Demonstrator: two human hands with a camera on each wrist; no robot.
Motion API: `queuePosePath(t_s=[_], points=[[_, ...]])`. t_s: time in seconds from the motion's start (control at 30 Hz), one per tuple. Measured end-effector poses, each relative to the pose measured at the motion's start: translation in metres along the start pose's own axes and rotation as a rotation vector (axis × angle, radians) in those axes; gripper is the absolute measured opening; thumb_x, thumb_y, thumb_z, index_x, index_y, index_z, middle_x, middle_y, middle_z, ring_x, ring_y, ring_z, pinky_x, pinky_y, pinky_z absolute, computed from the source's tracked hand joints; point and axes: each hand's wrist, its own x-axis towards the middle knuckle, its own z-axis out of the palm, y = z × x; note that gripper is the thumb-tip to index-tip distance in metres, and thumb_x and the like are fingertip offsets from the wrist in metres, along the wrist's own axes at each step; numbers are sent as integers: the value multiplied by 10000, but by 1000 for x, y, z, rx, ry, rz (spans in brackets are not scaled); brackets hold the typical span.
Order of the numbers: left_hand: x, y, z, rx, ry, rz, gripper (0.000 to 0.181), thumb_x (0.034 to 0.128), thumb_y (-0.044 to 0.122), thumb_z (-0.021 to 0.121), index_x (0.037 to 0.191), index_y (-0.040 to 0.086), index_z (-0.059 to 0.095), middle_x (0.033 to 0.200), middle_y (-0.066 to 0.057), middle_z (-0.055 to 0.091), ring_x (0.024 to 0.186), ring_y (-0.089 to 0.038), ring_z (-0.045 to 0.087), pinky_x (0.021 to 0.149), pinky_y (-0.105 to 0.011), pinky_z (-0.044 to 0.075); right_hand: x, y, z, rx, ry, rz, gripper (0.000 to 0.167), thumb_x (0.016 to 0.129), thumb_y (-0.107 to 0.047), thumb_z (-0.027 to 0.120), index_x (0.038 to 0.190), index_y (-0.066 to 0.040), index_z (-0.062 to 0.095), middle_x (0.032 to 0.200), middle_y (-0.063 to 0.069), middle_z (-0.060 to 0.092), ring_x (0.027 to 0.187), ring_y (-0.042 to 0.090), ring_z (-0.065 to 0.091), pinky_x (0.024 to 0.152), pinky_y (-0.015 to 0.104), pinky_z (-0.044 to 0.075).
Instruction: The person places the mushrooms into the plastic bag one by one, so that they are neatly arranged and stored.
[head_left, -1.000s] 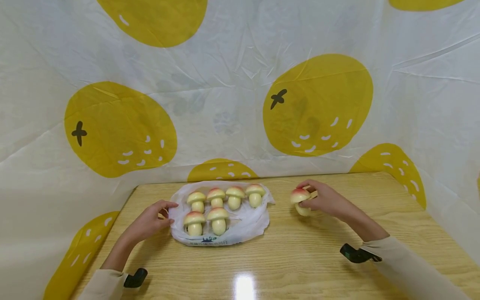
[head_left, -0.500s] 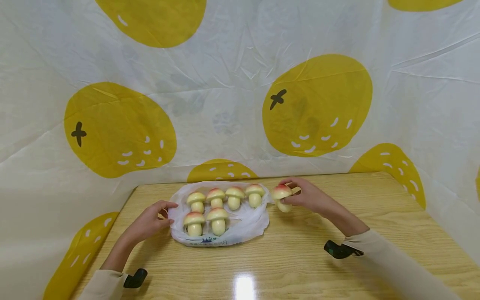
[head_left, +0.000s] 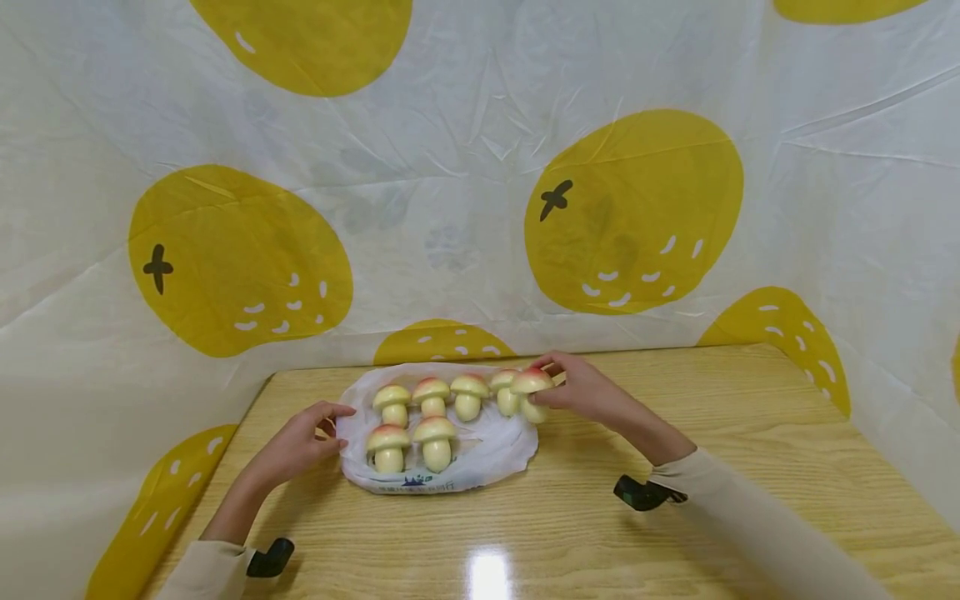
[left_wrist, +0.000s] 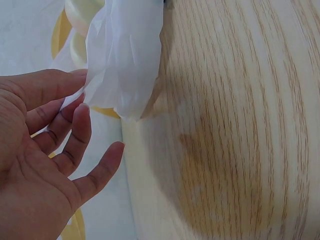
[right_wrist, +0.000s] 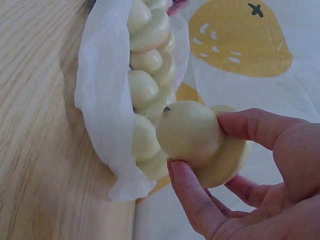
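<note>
In the head view my right hand [head_left: 581, 390] holds a toy mushroom [head_left: 534, 383] with a reddish cap over the right end of a white plastic bag [head_left: 487, 458]. Thumb and fingers pinch this mushroom [right_wrist: 192, 135] by its pale stem in the right wrist view. Several similar mushrooms [head_left: 437, 442] stand in the bag in two rows, caps up. One at the right end of the back row is partly hidden behind the held one. At the bag's left edge, my left hand [head_left: 306, 440] pinches the thin plastic [left_wrist: 120, 60] between thumb and fingertips.
A wooden table [head_left: 600, 517] lies under the bag, with a bright reflection near its front. Close behind its back edge hangs a white curtain [head_left: 450, 250] printed with large yellow fruit. Dark wrist cameras [head_left: 272, 557] sit at both cuffs.
My right hand has moved left with the mushroom, from the table's right side to over the bag's right end. My left hand and the bag have stayed in place.
</note>
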Motion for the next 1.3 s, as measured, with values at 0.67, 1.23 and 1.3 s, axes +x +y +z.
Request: queuePosePath(t_s=[0.67, 1.23, 1.3], points=[[0, 2, -1, -5, -1, -3, 395, 913, 50, 734, 1289, -19, 634, 1163, -119, 618, 954, -217, 565, 788, -279, 524, 21, -16, 43, -52, 6, -42, 497, 853, -210, 822, 1274, -68, 601, 1194, 135, 613, 928, 217, 588, 743, 315, 504], [0, 5, 0, -3, -9, -4, 403, 913, 46, 734, 1294, -32, 629, 1146, -109, 618, 958, -218, 562, 785, -293, 531, 24, -21, 76, -121, 12, -151, 432, 841, -173, 825, 1205, -48, 629, 1098, 86, 648, 966, 197, 589, 789, 324, 503], [0, 5, 0, -6, -9, -4, 406, 913, 50, 735, 1297, -29, 629, 1148, -109, 617, 960, -219, 564, 787, -296, 530, 23, -20, 79, -135, 10, -162, 425, 844, -166, 817, 1197, -36, 621, 1076, 85, 648, 920, 178, 591, 763, 312, 505]])
